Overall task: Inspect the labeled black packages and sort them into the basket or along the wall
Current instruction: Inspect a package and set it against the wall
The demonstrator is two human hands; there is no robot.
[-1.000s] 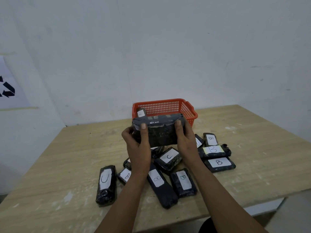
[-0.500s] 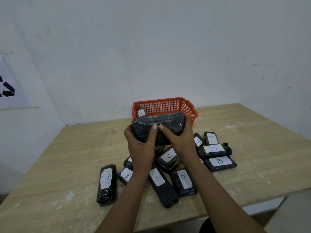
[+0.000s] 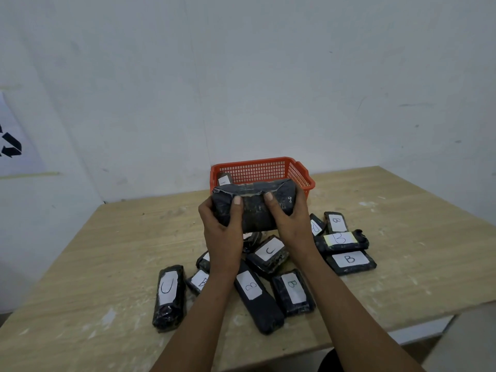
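**Two hands, one unlabelled face: a wrapped package held up for checking**

A person holds a black package [image 3: 253,206] clear of the table [image 3: 107,264], just in front of the red basket [image 3: 261,170] that stands at the table's far edge against the wall [image 3: 268,76]. The left hand [image 3: 221,232] wraps one end and the right hand [image 3: 291,224] the other, thumbs pressed on the near face, each grip closed round the bundle. No label shows on the side facing the camera. The wrap looks glossy, creased and taped, and it bulges between the thumbs, which suggests a soft, fairly light parcel with a slick skin; holding it by both short ends, as here, seems the surest way to turn it without slipping. One labelled package [image 3: 224,179] already stands in the basket's left corner. Others, marked B or C, lie in a loose heap [image 3: 268,277] near the table's front edge, below the hands.
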